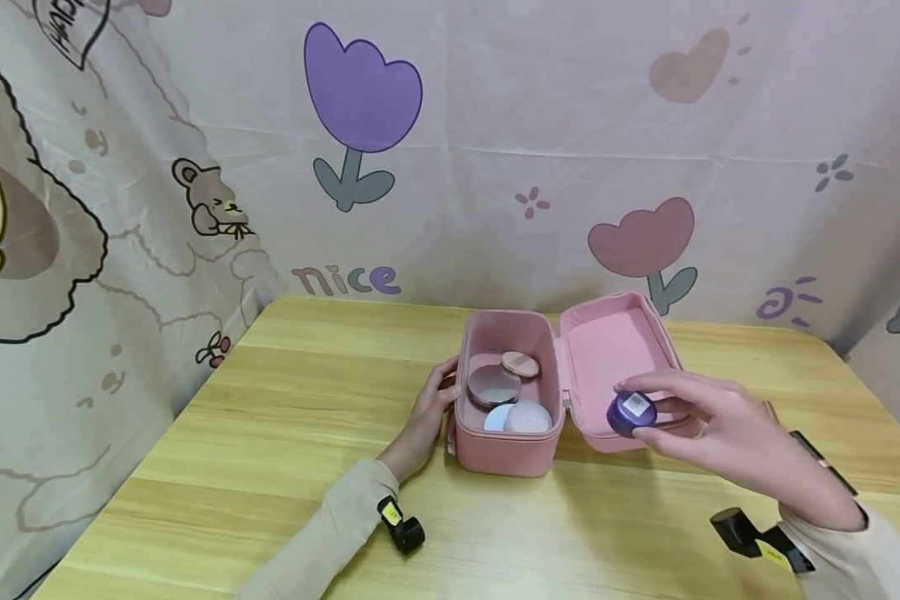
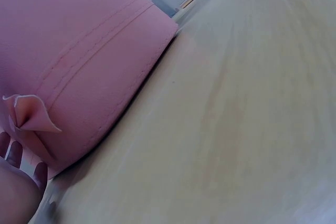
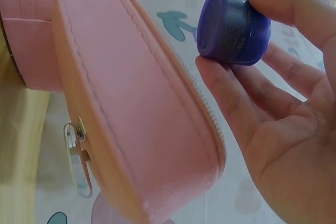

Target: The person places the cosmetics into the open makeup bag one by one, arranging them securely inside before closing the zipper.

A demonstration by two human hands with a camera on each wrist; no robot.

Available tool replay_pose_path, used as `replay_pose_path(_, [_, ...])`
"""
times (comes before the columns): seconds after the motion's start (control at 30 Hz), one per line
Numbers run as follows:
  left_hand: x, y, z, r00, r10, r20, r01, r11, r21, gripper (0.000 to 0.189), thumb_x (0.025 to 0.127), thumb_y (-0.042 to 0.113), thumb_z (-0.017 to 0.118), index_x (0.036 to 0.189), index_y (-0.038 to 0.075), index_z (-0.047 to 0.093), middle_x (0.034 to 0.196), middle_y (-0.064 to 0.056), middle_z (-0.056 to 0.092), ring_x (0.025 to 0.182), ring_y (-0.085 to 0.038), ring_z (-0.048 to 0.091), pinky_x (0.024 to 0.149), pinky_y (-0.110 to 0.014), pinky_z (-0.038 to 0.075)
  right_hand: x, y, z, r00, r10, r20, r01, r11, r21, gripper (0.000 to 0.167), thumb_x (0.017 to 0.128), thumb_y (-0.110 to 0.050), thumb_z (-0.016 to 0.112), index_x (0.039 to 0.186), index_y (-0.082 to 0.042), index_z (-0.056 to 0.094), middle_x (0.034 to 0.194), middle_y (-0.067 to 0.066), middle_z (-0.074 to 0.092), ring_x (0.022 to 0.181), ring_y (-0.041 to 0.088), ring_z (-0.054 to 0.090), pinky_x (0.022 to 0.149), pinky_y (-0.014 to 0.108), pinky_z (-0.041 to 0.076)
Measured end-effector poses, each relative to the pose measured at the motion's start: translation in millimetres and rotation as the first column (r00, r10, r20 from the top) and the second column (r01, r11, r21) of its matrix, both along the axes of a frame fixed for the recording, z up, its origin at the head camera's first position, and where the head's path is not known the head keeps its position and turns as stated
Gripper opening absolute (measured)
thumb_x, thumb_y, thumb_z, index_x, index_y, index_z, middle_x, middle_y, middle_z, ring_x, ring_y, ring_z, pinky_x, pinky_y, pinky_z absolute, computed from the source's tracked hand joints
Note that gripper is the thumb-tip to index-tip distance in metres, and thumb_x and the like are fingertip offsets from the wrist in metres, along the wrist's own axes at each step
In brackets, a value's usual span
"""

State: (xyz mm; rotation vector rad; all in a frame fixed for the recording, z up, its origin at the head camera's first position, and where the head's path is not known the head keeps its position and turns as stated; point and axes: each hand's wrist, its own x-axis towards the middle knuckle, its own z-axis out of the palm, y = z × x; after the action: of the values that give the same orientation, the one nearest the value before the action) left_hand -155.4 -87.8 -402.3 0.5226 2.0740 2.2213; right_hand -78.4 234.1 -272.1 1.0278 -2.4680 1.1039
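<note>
A pink zippered cosmetic case stands on the table with its lid folded out to the right. Against the case's left side rests my left hand, its fingers reaching along the wall; the left wrist view catches only part of that hand. Over the lid, my right hand pinches a small purple jar with a white label between thumb and fingers. Up close, the jar looks round and squat. Inside the case lie a round silver compact, a pinkish round compact and a whitish round item.
The light wood table runs back to a printed cloth backdrop. Slim objects lie partly hidden behind my right wrist, one of them dark. A metal clasp sticks out from the lid's outer face.
</note>
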Motion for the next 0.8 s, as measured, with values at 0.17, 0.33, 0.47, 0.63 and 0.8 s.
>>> replay_pose_path(0.17, [0.4, 0.1, -0.5, 1.000, -0.005, -0.004, 0.006, 1.000, 0.005, 0.062, 0.093, 0.027, 0.043, 0.150, 0.005, 0.029, 0.144, -0.024, 0.035, 0.131, -0.038, 0.036, 0.108, -0.045, 0.028, -2.6, -9.0, 9.2, 0.997, 0.078, 0.026, -0.078, 0.997, 0.028, 0.052, 0.071, 0.015, 0.073, 0.117, -0.007, 0.063, 0.105, 0.000, 0.064, 0.087, 0.007, 0.066, 0.064, 0.026, 0.056])
replay_pose_path(0.33, [-0.2, -0.6, -1.3, 1.000, -0.002, -0.008, 0.002, 1.000, 0.007, 0.062, 0.093, 0.028, 0.044, 0.150, 0.005, 0.029, 0.144, -0.025, 0.035, 0.130, -0.038, 0.036, 0.108, -0.045, 0.028, -8.9, -22.2, 20.6, 0.990, 0.122, -0.065, -0.114, 0.987, 0.114, 0.050, 0.070, 0.011, 0.069, 0.112, -0.015, 0.063, 0.104, -0.007, 0.063, 0.090, 0.008, 0.063, 0.072, 0.023, 0.054])
replay_pose_path(0.47, [-1.0, -1.0, -2.1, 1.000, -0.006, -0.005, 0.006, 1.000, 0.014, 0.062, 0.094, 0.027, 0.044, 0.150, 0.005, 0.029, 0.144, -0.025, 0.035, 0.130, -0.037, 0.036, 0.108, -0.045, 0.028, -18.3, -34.3, 31.8, 0.979, 0.157, -0.130, -0.134, 0.976, 0.174, 0.044, 0.069, 0.006, 0.071, 0.108, -0.014, 0.065, 0.103, -0.010, 0.063, 0.091, 0.007, 0.060, 0.079, 0.020, 0.051])
replay_pose_path(0.63, [-0.8, -0.7, -2.3, 1.000, -0.011, 0.003, 0.011, 1.000, 0.017, 0.062, 0.094, 0.027, 0.044, 0.150, 0.005, 0.028, 0.144, -0.025, 0.034, 0.131, -0.036, 0.036, 0.108, -0.045, 0.027, -33.5, -48.6, 49.2, 0.964, 0.193, -0.184, -0.143, 0.956, 0.255, 0.038, 0.071, 0.002, 0.074, 0.105, -0.013, 0.066, 0.099, -0.012, 0.063, 0.086, 0.004, 0.056, 0.075, 0.023, 0.048])
replay_pose_path(0.8, [-0.1, -0.3, -0.5, 1.000, -0.006, 0.007, 0.006, 1.000, 0.018, 0.063, 0.094, 0.027, 0.044, 0.150, 0.006, 0.028, 0.144, -0.025, 0.034, 0.131, -0.037, 0.036, 0.108, -0.046, 0.026, -49.9, -58.9, 65.7, 0.981, 0.182, -0.059, -0.156, 0.939, 0.308, 0.035, 0.074, 0.006, 0.066, 0.105, -0.010, 0.067, 0.099, -0.007, 0.063, 0.086, 0.007, 0.057, 0.074, 0.023, 0.051])
